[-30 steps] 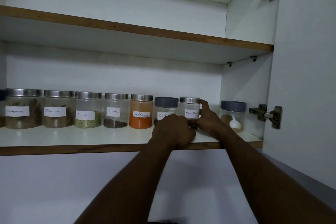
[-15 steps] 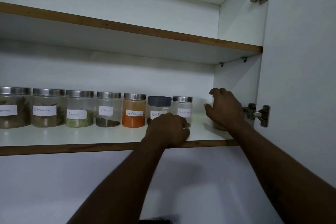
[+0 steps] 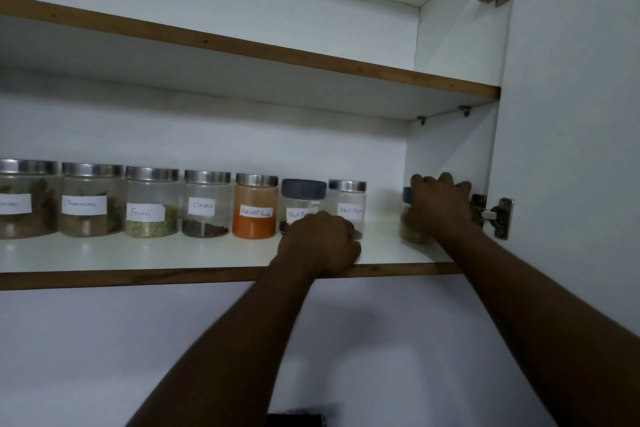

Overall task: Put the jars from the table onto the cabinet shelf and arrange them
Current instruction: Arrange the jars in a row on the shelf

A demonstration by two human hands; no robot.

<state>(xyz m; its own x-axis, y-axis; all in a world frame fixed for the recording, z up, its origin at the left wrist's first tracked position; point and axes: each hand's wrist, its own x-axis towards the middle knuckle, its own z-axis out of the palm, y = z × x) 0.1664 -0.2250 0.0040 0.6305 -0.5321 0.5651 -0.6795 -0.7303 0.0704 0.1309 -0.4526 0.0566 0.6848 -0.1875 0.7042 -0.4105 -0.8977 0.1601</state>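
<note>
Chilli jar (image 3: 255, 206), orange powder (image 3: 254, 228); rightmost jar (image 3: 405, 218), brownish contents (image 3: 411, 236)

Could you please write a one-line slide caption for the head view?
Right hand grips the end jar on the cabinet shelf while left hand rests on its front edge.

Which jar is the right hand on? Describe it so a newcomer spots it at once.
Find the right end of the lower shelf, beside the door hinge. One jar stands alone there, apart from the labelled row, held by the right hand. Dark grey lid, pale brown contents.
</note>
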